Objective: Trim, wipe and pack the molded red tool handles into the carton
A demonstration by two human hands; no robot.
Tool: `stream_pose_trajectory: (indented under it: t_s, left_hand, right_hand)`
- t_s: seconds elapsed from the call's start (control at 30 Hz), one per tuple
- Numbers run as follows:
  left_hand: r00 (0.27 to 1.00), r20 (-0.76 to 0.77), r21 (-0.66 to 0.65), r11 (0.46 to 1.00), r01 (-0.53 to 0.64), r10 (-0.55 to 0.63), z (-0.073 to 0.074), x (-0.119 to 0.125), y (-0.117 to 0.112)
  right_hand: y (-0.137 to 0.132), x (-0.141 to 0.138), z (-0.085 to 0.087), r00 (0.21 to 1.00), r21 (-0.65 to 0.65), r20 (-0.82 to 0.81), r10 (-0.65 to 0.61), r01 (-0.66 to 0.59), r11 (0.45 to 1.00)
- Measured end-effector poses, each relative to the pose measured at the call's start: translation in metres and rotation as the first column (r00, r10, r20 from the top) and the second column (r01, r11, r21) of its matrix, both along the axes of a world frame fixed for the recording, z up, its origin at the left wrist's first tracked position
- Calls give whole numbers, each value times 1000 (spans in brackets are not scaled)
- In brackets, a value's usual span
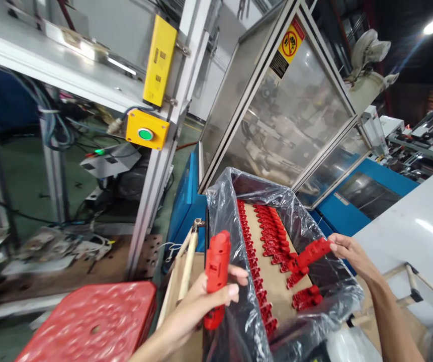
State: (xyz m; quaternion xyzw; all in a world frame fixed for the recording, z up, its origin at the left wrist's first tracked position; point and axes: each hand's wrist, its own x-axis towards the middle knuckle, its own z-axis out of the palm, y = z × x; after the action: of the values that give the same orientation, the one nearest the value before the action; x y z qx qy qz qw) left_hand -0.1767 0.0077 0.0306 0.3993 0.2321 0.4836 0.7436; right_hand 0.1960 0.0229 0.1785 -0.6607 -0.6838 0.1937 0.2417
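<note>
At the left side of 1 bin [263, 186], the left hand [203, 300] is closed around 1 red part [218, 261], held nearly upright. Over the bin's right side, the right hand [354, 254] pinches 1 other red part [312, 255] by its outer end; contact between its inner end and the parts below cannot be determined. Total in hand: 2. Inside the bin's clear plastic liner [220, 206], 2 rows of red parts lie on brown sheet [276, 281]: 1 left row [252, 259], 1 right row [272, 229]. Overlap prevents an exact count. Left of the bin: 1 red stool [99, 317], 1 green button [146, 134].
</note>
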Motion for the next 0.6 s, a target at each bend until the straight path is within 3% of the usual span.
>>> stream_pose_trajectory:
  t_s: [0.07, 0.13, 0.3, 0.47, 0.6]
  left_hand:
    - [1000, -7, 47, 999, 1, -1, 7, 3, 8]
    - [1000, 3, 80, 997, 15, -16, 14, 4, 15]
    - [972, 176, 45, 988, 148, -154, 14, 5, 18]
    - [872, 386, 47, 950, 307, -301, -1, -2, 6]
    - [846, 462, 60, 961, 269, -266, -12, -15, -2]
  right_hand:
    - [1, -32, 14, 964, 11, -215, 158, -160, 987]
    - [7, -66, 21, 878, 25, -372, 300, -313, 949]
    - [37, -146, 12, 667, -28, -532, 522, -630, 776]
    - [62, -202, -2, 574, -92, -548, 608, -764, 638]
    - [69, -228, -8, 517, -104, -563, 645, -819, 565]
